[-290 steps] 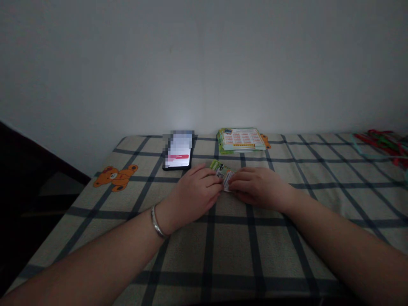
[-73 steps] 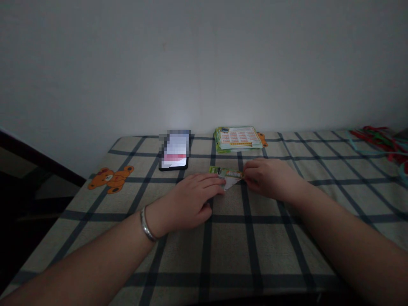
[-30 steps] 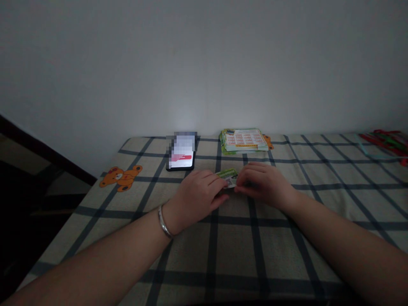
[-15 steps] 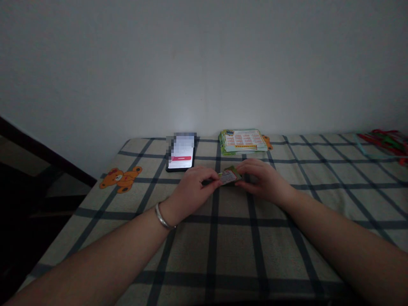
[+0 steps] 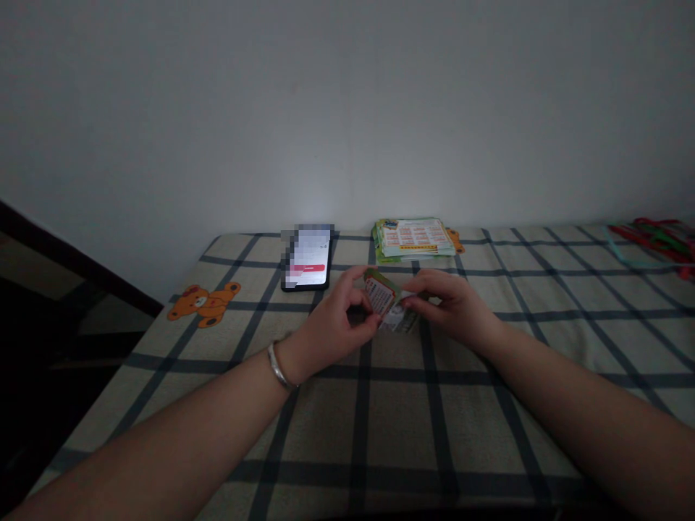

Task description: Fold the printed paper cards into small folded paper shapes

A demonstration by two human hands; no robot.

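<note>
Between my hands is a small printed card [image 5: 382, 295], green-edged with red and white panels, folded so that one part stands tilted up and a greyish part lies lower. My left hand [image 5: 342, 318], with a silver bangle on its wrist, pinches the card's left side between thumb and fingers. On the other side, my right hand [image 5: 448, 304] grips the card's right part with thumb and forefinger. Just beyond the hands lies a stack of printed cards [image 5: 415, 237], the top one showing a calendar-like grid.
A lit phone [image 5: 308, 260] lies beyond my left hand, near the wall [image 5: 347, 108]. Checked cloth with a bear print [image 5: 205, 304] covers the surface. Red and green stringy items [image 5: 654, 240] lie at the far right. A dark frame [image 5: 81, 260] stands beyond the left edge.
The card has opened at its fold, its left part now raised and facing me. My left hand's fingers have lifted with it, and my right hand has shifted only slightly.
</note>
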